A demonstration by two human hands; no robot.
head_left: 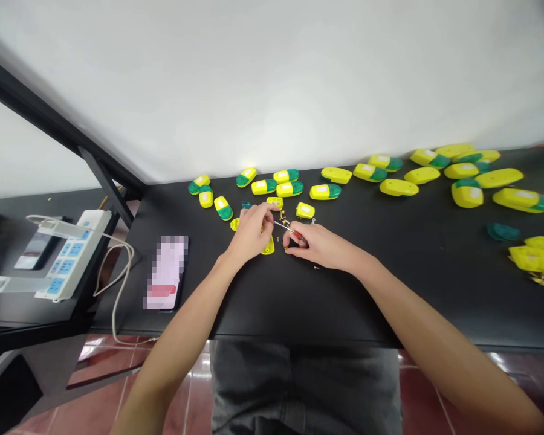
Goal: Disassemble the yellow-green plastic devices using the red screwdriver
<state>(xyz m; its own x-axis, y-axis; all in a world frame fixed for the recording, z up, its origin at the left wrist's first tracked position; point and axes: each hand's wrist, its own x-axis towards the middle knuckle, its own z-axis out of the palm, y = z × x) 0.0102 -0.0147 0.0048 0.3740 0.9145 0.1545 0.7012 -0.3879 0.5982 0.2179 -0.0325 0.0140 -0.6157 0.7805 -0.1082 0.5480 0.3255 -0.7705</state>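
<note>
My right hand (315, 243) is closed round the red handle of a screwdriver (298, 234). Its metal shaft points left, with the tip close to the fingers of my left hand (252, 229). Those left fingers are bent together, and what they grip is hidden. A yellow plastic shell piece (268, 246) shows just below them, and another yellow piece (234, 225) sticks out on the left. Beyond the fingertips lies an open yellow casing (275, 202). Small brass-coloured parts (281, 215) are scattered between the hands, and a small screw (316, 267) lies nearer me.
Several yellow-and-green casings (290, 189) line the back of the black table (299, 308) along the wall. Loose yellow shells (528, 258) and a green cover (503, 232) lie at the right. On the left are a phone (167, 272), a white cable (115, 302) and a power strip (75, 254).
</note>
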